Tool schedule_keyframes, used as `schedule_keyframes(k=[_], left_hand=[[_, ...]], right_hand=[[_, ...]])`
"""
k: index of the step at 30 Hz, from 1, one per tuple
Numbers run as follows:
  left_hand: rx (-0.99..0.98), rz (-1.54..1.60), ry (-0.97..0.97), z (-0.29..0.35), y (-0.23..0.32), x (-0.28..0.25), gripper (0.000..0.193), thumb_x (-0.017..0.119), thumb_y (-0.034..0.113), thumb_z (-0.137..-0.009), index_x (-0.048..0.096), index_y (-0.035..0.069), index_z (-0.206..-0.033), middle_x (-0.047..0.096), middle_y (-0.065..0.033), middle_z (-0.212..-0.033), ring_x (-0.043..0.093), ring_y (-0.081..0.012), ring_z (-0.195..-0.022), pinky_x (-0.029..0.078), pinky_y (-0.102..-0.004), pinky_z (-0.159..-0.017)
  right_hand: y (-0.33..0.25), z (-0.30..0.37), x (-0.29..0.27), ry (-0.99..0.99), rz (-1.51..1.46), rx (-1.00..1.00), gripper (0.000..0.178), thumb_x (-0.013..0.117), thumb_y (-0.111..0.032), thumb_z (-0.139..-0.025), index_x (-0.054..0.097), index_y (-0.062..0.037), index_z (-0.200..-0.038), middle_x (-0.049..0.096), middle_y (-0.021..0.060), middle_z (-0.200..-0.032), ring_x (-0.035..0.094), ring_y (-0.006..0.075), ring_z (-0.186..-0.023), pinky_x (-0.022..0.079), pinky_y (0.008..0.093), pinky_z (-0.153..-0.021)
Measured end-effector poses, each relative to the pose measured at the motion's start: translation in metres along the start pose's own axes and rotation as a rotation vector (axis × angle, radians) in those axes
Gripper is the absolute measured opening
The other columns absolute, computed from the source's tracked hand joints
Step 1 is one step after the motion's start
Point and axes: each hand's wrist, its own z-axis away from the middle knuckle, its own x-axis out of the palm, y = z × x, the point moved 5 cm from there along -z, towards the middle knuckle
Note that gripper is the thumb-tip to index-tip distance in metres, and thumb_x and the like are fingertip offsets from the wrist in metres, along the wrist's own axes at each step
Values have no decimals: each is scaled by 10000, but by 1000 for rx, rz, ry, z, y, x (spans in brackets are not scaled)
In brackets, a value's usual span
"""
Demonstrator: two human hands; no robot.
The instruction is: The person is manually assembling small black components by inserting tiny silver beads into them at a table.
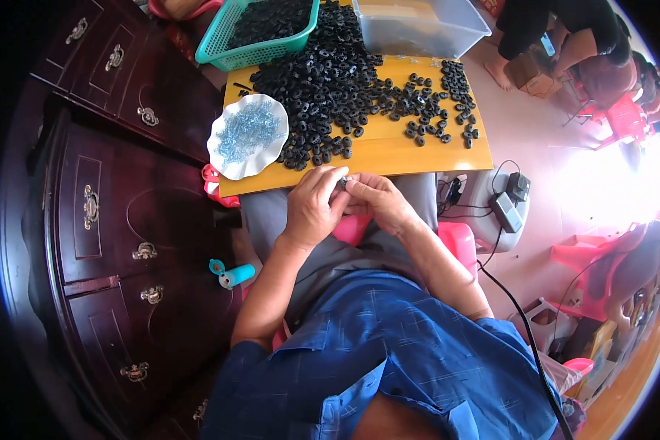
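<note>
My left hand [313,208] and my right hand [382,202] meet over my lap at the table's near edge. Pinched between their fingertips is a small dark part [343,182], mostly covered by the fingers. It looks like the black ring-shaped parts [308,95] heaped on the yellow table [378,155] just beyond. Left of the heap stands a white scalloped plate [216,147], holding many tiny pale-blue, thin pieces [251,130] too fine to make out.
A green basket [253,56] of black parts sits at the table's far left, a clear plastic bin [425,33] at far right. Dark wooden drawers [125,198] flank my left. A turquoise bottle [237,276] lies low beside them. Another person handles a cardboard box [533,72]. Cables trail at right.
</note>
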Motion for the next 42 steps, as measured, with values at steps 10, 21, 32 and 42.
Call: schedule_keyframes(k=[10,21,32,42], left_hand=[[49,-2,53,-12,8,-4,296,706,32,-841,639,46,-1128,681,-136,-964,669,-343,-873,544,-412,-757],[-357,295,-329,-2,-20,2,278,720,14,-833,678,40,-1106,564,19,-721,538,-69,-616,461,-258,-564],[-175,-72,40,-170,-64,-128,639,668,53,-865,443,-5,-1460,681,-131,-1096,655,-153,-832,546,-266,-766],[93,-141,-237,-152,-8,26,298,712,59,-844,719,61,-1142,692,-94,-970,668,-165,-771,559,-280,-684]], right_hand=[[-14,-1,-7,-58,29,40,246,579,-271,-1044,657,-56,-1132,712,42,-1000,693,125,-897,566,283,-850],[-63,-5,-35,-71,281,-194,207,586,-213,-1037,638,-29,-1116,711,69,-1056,679,129,-901,550,278,-852],[-62,-9,-48,-68,415,-231,178,630,-208,-974,672,-59,-1061,695,14,-932,621,70,-797,505,237,-593],[-62,-12,-55,-5,512,-302,169,662,-223,-908,700,-63,-948,682,8,-777,627,90,-713,507,280,-643]])
